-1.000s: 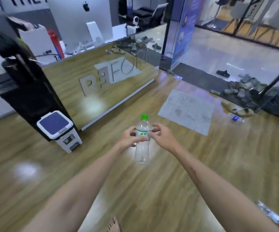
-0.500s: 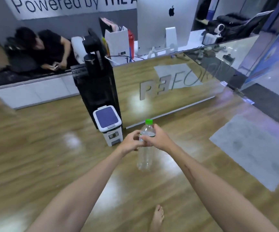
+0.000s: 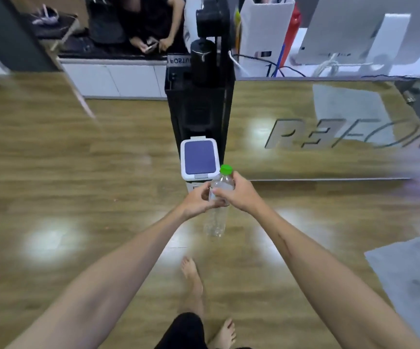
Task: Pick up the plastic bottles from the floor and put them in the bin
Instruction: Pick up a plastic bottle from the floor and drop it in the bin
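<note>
A clear plastic bottle [image 3: 215, 220] with a green cap hangs upright in front of me, above the wooden floor. My right hand [image 3: 240, 195] grips its upper part just below the cap. My left hand [image 3: 199, 201] holds the same part from the left, fingers curled on it. Straight ahead, just beyond the bottle, stands the small white bin [image 3: 199, 159] with a blue lid, and the lid is down.
A tall black stand [image 3: 200, 102] rises right behind the bin. A wood-faced counter [image 3: 329, 127] with grey letters runs to the right, with a computer on top. A person sits behind it at the back. A grey mat [image 3: 410, 275] lies at my right. My bare feet are below.
The view has swung left and closed in: the bin now sits dead ahead, right behind the bottle. Both hands keep their hold on the bottle.
</note>
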